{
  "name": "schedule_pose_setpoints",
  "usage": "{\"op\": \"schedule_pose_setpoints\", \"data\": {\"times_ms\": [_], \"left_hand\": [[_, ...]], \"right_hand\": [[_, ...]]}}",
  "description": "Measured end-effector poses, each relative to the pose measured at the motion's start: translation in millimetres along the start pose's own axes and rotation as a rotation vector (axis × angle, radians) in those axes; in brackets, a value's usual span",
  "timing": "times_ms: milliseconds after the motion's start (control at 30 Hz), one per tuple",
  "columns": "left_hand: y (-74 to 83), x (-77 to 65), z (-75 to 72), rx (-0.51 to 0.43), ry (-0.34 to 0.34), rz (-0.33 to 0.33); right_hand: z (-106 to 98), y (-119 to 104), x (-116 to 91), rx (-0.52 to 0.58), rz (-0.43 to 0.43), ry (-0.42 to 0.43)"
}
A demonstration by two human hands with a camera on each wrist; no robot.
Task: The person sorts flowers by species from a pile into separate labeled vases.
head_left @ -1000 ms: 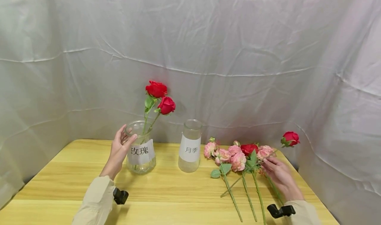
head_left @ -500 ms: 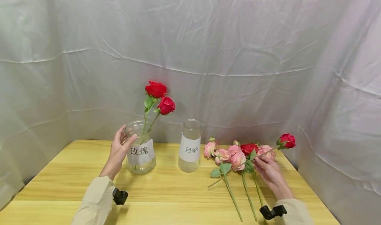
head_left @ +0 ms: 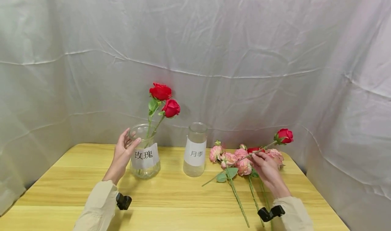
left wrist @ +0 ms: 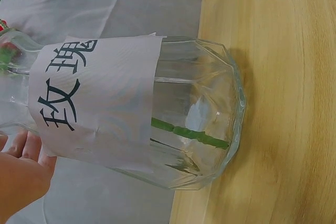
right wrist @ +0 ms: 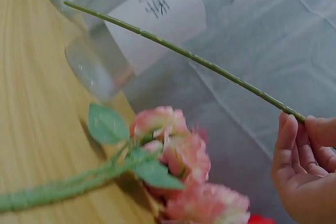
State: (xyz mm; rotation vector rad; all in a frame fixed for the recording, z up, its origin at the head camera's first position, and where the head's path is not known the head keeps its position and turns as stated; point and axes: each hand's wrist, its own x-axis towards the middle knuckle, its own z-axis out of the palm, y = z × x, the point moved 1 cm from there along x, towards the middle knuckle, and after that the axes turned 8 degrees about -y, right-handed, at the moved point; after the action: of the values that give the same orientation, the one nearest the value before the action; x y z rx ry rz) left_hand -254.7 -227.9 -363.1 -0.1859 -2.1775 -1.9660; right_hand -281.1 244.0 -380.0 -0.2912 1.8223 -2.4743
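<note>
My left hand (head_left: 122, 154) holds the neck of a wide glass vase (head_left: 145, 171) with a white paper label, thumb on the near side. Two red roses (head_left: 160, 91) stand in it, leaning right. In the left wrist view, a green stem (left wrist: 191, 135) reaches the vase's bottom. With thumb and fingers, my right hand (head_left: 268, 173) pinches the stem of another red rose (head_left: 285, 136). Its bloom points up and right. The stem's bare end (right wrist: 105, 17) slants down toward the left, passing over several pink flowers (head_left: 228, 159) on the table.
A narrow labelled glass vase (head_left: 194, 170) stands between the wide vase and the flowers. One more red rose (head_left: 254, 150) lies among the pink ones, partly behind my right hand. Grey cloth (head_left: 232, 54) hangs behind the wooden table (head_left: 171, 204).
My right hand has drawn the red rose leftward from the right side of the pile, and its stem has swung across the pink flowers. The left hand and wide vase have stayed put.
</note>
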Motion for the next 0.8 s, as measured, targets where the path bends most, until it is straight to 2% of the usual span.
{"op": "schedule_pose_setpoints", "data": {"times_ms": [167,333,800], "left_hand": [[1.5,1.8,1.8,0.009,-0.001,0.002],[1.8,2.8,2.2,0.015,-0.001,0.004],[0.4,-0.2,0.5,0.016,0.005,0.004]], "right_hand": [[18,-12,5,0.025,-0.022,-0.003],[39,-28,13,-0.032,-0.026,-0.014],[113,-71,44,-0.153,-0.101,-0.138]]}}
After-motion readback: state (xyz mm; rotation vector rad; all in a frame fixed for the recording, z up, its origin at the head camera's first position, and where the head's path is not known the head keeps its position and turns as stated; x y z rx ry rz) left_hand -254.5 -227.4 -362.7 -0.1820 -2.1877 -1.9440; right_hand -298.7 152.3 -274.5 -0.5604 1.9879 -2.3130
